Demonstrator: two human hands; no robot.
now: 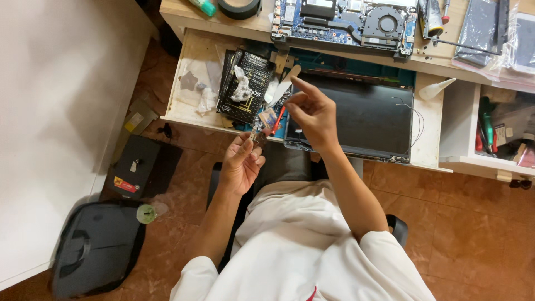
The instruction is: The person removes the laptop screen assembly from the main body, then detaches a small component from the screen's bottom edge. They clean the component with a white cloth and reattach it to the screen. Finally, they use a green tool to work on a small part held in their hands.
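A small metal part, thin and silvery, sits pinched in the fingertips of the left hand, which is raised in front of the seated person's lap, just below the front edge of the pulled-out drawer. The fingers are closed narrowly on the part; what kind of part it is cannot be told at this size.

Just at 2 o'clock from it, the right hand hovers with forefinger stretched toward 10 o'clock and thumb and middle finger curled close together; whether anything lies between them cannot be told. A red-handled tool lies beneath that hand on the drawer's contents.

At 3 o'clock from the right hand lies a dark laptop lid panel, flat, with thin loose wires curling off its right side. At 10 o'clock from the left hand, a black glossy packet rests in the drawer with a crumpled white wad on it.

Farther out at 12 o'clock, on the desk top, is an opened laptop base showing a blue circuit board and a round fan. A roll of black tape stands at 11 o'clock. A white nozzle bottle lies at 2 o'clock, past the panel.

On the tiled floor at 8 o'clock sit a black box and a grey bag.
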